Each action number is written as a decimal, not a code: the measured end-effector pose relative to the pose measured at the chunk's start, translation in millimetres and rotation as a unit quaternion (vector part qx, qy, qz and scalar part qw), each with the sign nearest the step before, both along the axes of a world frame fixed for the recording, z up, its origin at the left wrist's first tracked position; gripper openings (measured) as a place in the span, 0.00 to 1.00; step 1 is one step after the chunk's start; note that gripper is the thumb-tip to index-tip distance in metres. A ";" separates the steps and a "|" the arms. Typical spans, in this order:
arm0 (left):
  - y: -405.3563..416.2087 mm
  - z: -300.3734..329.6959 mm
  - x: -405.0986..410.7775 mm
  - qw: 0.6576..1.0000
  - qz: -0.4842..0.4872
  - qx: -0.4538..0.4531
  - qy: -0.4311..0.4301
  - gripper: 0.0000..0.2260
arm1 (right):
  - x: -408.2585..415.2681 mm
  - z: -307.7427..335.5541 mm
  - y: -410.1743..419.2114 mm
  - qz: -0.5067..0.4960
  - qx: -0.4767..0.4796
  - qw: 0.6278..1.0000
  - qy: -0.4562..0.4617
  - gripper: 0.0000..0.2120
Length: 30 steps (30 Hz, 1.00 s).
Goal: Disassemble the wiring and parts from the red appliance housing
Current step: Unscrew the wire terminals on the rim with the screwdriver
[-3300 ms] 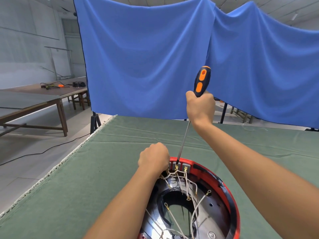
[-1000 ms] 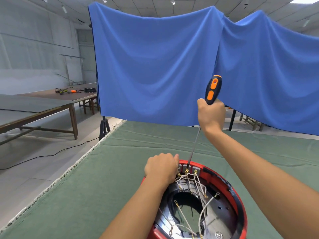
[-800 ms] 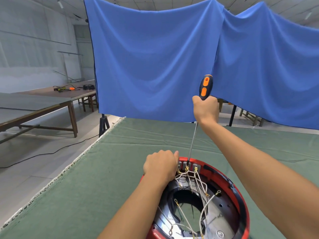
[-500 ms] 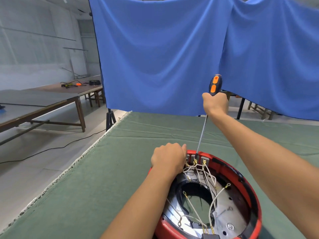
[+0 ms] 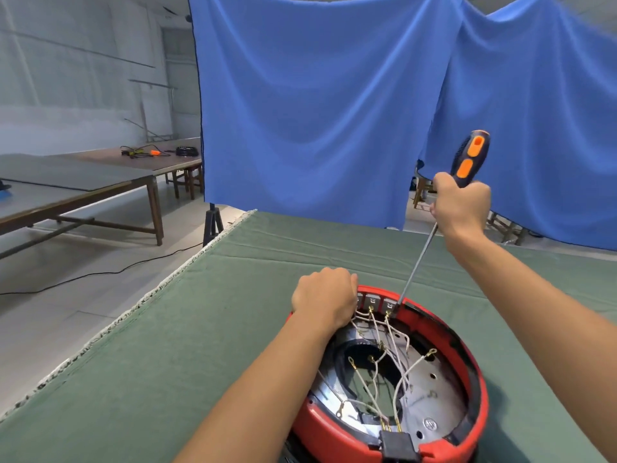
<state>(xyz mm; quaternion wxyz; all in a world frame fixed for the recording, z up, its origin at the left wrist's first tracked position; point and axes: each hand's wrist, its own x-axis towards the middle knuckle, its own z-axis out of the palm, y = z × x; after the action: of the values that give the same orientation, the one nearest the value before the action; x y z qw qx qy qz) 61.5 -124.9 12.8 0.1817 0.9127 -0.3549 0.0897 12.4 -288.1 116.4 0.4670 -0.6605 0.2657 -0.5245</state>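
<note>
The round red appliance housing (image 5: pixel 474 372) lies open side up on the green table cover (image 5: pixel 200 329). White wires (image 5: pixel 377 362) with brass ring terminals cross its metal inside, running to terminal blocks (image 5: pixel 374 300) on the far rim. My left hand (image 5: pixel 324 300) grips that far rim with curled fingers. My right hand (image 5: pixel 462 203) holds a black and orange screwdriver (image 5: pixel 467 160) high above. Its long shaft slants down, and the tip sits at the rightmost terminal block. A black plug socket (image 5: pixel 399 444) sits in the near rim.
A blue cloth (image 5: pixel 317 105) hangs behind the table. The table's left edge (image 5: pixel 133 309) runs diagonally, with floor and a black cable beyond. Wooden tables (image 5: pixel 83 182) with tools stand at far left. Stools (image 5: pixel 504 225) show under the cloth at right.
The view dropped and came closer to the housing. My right hand tilted the screwdriver to the right, and its tip shifted from a middle terminal to the rightmost one. My left hand stayed on the rim.
</note>
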 end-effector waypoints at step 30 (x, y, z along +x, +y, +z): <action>23.6 3.9 -43.9 0.964 -0.261 0.035 -0.025 0.09 | -63.4 -32.2 33.5 0.022 -0.159 0.986 -0.046 0.12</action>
<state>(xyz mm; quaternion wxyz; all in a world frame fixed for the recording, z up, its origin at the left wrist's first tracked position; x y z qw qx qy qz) 17.6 -101.3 16.7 0.1581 0.7918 -0.5878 0.0498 -51.0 -254.5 84.2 0.3789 -0.7072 0.1424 -0.5797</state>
